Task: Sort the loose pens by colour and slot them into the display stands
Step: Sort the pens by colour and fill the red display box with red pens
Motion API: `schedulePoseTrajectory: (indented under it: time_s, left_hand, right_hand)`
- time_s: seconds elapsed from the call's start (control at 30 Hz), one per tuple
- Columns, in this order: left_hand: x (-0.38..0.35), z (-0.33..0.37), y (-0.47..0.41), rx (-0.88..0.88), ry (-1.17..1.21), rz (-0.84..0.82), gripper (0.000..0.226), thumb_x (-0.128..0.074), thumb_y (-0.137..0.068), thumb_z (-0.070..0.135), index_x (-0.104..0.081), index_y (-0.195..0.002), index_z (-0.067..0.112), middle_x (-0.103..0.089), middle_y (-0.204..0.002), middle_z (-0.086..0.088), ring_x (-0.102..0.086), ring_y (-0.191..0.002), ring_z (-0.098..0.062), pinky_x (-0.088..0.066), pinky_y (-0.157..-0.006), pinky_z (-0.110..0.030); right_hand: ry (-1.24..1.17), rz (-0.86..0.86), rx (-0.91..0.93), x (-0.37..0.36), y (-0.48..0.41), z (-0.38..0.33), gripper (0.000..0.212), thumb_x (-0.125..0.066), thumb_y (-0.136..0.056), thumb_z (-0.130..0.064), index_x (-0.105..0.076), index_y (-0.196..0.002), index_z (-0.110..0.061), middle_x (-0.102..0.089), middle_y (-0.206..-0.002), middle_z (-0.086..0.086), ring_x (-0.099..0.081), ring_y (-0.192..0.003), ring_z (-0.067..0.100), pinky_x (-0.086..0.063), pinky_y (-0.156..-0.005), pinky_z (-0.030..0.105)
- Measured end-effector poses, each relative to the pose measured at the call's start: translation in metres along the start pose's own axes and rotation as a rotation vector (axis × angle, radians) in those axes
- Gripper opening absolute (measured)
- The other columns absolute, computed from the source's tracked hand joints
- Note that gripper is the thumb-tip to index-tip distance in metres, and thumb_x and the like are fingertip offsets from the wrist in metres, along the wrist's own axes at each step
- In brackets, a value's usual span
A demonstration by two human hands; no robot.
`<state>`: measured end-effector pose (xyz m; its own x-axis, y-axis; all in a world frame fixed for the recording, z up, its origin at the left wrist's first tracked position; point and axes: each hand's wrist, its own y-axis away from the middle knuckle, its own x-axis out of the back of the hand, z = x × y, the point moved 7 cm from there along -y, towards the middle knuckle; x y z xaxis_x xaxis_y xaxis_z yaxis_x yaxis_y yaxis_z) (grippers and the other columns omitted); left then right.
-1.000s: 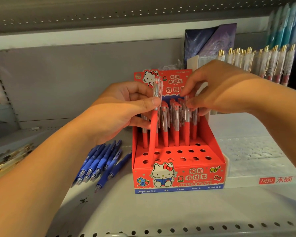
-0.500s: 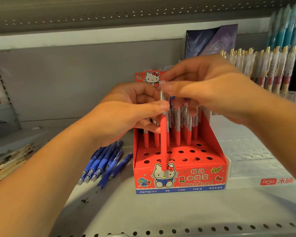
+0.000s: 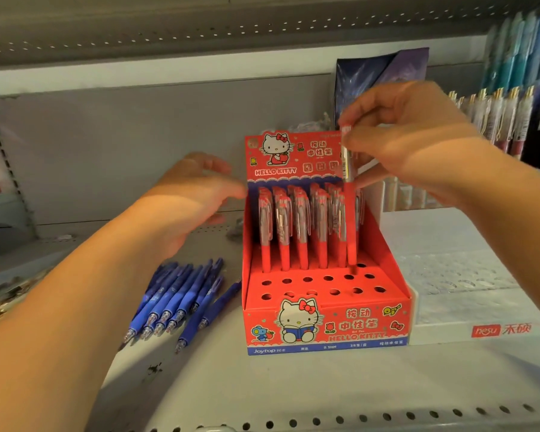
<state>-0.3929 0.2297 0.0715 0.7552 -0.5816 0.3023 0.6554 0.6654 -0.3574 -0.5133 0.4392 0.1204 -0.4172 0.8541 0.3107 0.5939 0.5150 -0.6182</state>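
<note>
A red Hello Kitty display stand [image 3: 325, 325] sits on the shelf, its back rows filled with several red pens [image 3: 300, 232] and its front rows of holes bare. My right hand [image 3: 399, 135] pinches the top of one red pen [image 3: 350, 219] upright, its tip just above a hole at the right end of a row. My left hand [image 3: 197, 194] hovers left of the stand, blurred, fingers apart and holding nothing. Several loose blue pens [image 3: 175, 300] lie in a bunch on the shelf left of the stand, below my left forearm.
A white perforated stand [image 3: 455, 275] labelled in red sits right of the red one. Gold-capped pens [image 3: 499, 120] stand in a rack at back right, with a dark packet [image 3: 381, 76] behind. More pens [image 3: 0, 300] lie at far left. The shelf's perforated front edge [image 3: 356, 419] runs below.
The red pen passed from my left hand to my right, which carried it to the stand's right side. My left hand let go and drew back to the left.
</note>
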Motion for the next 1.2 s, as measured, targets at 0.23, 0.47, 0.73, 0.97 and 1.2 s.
schedulePoseTrajectory:
  time_s: [0.23,0.47,0.73,0.97,1.2]
  left_hand:
    - [-0.032,-0.040,0.022,0.331,-0.150,-0.440,0.034,-0.058,-0.087,0.000,-0.056,-0.117,0.016,-0.063,-0.119,-0.019,-0.063,-0.109,-0.030,-0.059,-0.077,-0.058]
    - [-0.041,-0.040,0.027,0.318,-0.081,-0.582,0.037,-0.040,-0.089,-0.010,-0.058,-0.112,0.013,-0.075,-0.094,-0.019,-0.074,-0.082,-0.032,-0.061,-0.062,-0.046]
    - [-0.043,-0.039,0.028,0.307,-0.077,-0.609,0.037,-0.042,-0.091,-0.008,-0.056,-0.117,0.014,-0.075,-0.098,-0.019,-0.074,-0.088,-0.033,-0.062,-0.067,-0.047]
    - [-0.042,-0.039,0.029,0.305,-0.083,-0.619,0.035,-0.042,-0.092,-0.007,-0.056,-0.113,0.016,-0.076,-0.095,-0.017,-0.074,-0.087,-0.031,-0.062,-0.065,-0.043]
    - [-0.044,-0.038,0.030,0.301,-0.097,-0.628,0.036,-0.041,-0.092,-0.006,-0.056,-0.113,0.018,-0.076,-0.095,-0.014,-0.075,-0.088,-0.029,-0.062,-0.066,-0.044]
  right_hand:
    - [0.279,0.064,-0.011,0.011,-0.005,0.007,0.013,-0.070,-0.086,-0.012,-0.060,-0.089,-0.019,-0.065,-0.079,-0.003,-0.070,-0.057,0.013,-0.057,-0.044,0.030]
    - [0.413,0.009,-0.031,0.001,-0.004,0.011,0.013,-0.070,-0.084,-0.014,-0.061,-0.089,-0.022,-0.065,-0.089,0.001,-0.071,-0.065,0.020,-0.062,-0.062,0.041]
    - [0.518,-0.170,-0.165,-0.009,0.002,0.021,0.010,-0.066,-0.086,-0.012,-0.059,-0.090,-0.018,-0.068,-0.084,0.005,-0.072,-0.055,0.018,-0.054,-0.048,0.029]
    - [0.684,-0.253,-0.211,0.004,0.005,0.016,0.009,-0.067,-0.092,-0.011,-0.061,-0.091,-0.018,-0.074,-0.078,0.007,-0.073,-0.057,0.016,-0.061,-0.058,0.034]
    - [0.801,-0.357,-0.231,0.001,0.010,0.019,0.010,-0.064,-0.093,-0.008,-0.060,-0.093,-0.017,-0.074,-0.080,0.004,-0.072,-0.056,0.012,-0.057,-0.052,0.028]
